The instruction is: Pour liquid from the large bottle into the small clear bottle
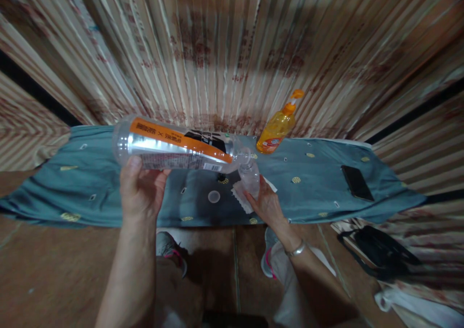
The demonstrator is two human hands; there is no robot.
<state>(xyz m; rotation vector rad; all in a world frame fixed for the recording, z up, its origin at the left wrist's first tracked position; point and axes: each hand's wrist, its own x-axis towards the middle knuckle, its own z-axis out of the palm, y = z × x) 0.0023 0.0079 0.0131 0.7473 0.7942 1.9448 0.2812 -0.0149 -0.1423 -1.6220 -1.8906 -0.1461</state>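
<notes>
My left hand (139, 190) holds a large clear plastic bottle (174, 147) with an orange and black label, tipped on its side, its open mouth pointing right. My right hand (266, 203) grips a small clear glass (251, 177) right under the bottle's mouth. The glass stands over a white napkin (241, 195) on a teal patterned cloth (90, 183). A round bottle cap (213, 196) lies on the cloth between my hands.
An orange pump bottle (277, 127) stands at the back of the cloth against a striped curtain. A black phone (357, 182) lies on the right. A black bag (380, 250) sits on the floor at right. My feet show below the cloth's edge.
</notes>
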